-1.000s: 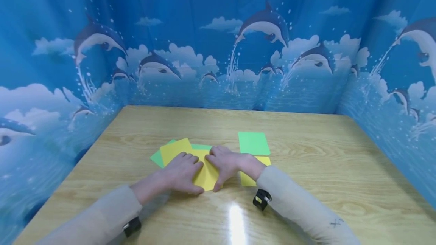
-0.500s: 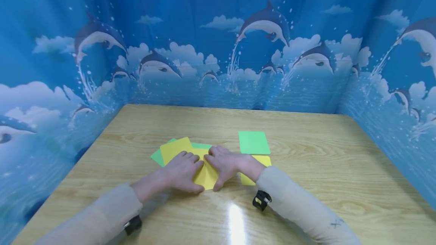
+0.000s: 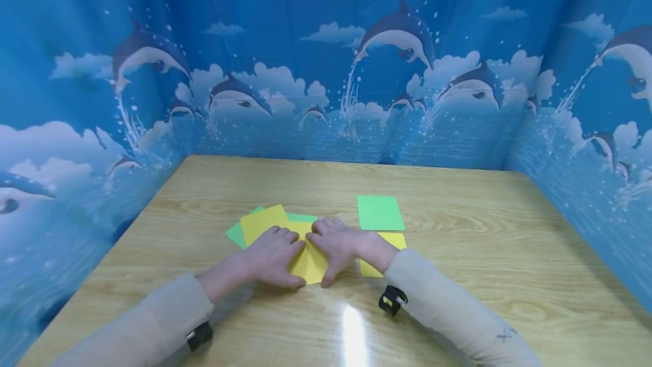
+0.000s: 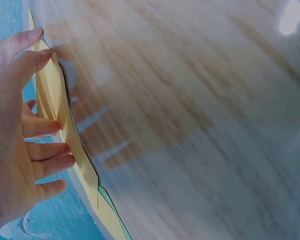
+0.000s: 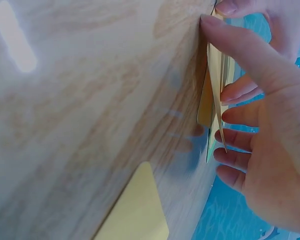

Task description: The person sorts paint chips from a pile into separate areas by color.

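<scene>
Both hands (image 3: pixel 276 258) (image 3: pixel 337 247) on a creased yellow sheet (image 3: pixel 308 264)

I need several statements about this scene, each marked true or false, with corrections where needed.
1. The left hand and the right hand both touch the yellow sheet between them. True.
2. The rearmost paper on the right is red. False: it is a green square.
3. Farther left, a yellow piece partly covers green paper. True.
4. The person's clothing is black. False: the sleeves are pale.
5. A blue curtain hangs behind the wooden table. True.
</scene>
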A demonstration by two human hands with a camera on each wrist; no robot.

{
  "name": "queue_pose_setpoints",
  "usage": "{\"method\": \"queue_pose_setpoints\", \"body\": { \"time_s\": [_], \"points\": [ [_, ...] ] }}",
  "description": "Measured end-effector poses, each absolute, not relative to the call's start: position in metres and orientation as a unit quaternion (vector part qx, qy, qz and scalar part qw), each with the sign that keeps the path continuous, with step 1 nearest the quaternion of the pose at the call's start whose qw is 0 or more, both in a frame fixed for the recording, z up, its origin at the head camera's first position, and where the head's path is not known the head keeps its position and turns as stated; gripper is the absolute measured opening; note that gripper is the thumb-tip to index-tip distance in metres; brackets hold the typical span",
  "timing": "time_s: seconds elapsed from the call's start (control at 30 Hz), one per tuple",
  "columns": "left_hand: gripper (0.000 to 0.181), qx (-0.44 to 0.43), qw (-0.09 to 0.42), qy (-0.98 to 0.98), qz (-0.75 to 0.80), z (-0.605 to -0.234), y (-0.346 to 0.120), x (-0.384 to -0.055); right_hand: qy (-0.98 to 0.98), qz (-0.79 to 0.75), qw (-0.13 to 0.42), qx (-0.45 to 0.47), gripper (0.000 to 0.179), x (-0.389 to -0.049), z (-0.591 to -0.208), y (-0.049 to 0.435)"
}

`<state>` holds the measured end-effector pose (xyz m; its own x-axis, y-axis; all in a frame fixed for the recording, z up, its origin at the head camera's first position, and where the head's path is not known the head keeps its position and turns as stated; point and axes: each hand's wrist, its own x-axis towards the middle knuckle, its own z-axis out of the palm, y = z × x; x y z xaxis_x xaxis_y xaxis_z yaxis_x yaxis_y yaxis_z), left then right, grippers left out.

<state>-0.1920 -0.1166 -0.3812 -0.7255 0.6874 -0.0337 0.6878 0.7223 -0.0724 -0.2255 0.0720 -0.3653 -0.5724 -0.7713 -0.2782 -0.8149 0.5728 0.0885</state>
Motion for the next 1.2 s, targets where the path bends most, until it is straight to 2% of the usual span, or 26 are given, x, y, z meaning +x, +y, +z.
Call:
{"method": "queue_pose_setpoints", "body": {
  "time_s": [0.17, 0.47, 0.67, 0.83, 1.03, 1.2],
  "points": [
    [0.068, 0.372, -0.004, 0.927, -0.04, -0.382, -0.118, -0.191, 0.88, 0.111, 0.104, -0.451, 0.101, -0.226, -0.366, 0.071],
    [0.085, 0.365, -0.028, 0.93, -0.037, -0.385, -0.121, -0.193, 0.877, 0.091, 0.076, -0.465, 0.093, -0.226, -0.363, 0.077],
    [0.09, 0.358, -0.041, 0.932, -0.037, -0.384, -0.12, -0.195, 0.882, 0.052, 0.074, -0.462, 0.092, -0.228, -0.36, 0.085],
    [0.09, 0.353, -0.052, 0.934, -0.026, -0.384, -0.12, -0.198, 0.887, 0.035, 0.065, -0.455, 0.091, -0.231, -0.361, 0.095],
    [0.08, 0.369, -0.086, 0.925, -0.009, -0.384, -0.115, -0.202, 0.892, 0.011, 0.059, -0.448, 0.09, -0.23, -0.361, 0.108],
    [0.077, 0.388, -0.092, 0.917, -0.001, -0.381, -0.104, -0.206, 0.898, 0.015, 0.039, -0.438, 0.094, -0.229, -0.363, 0.121]
  ]
}}
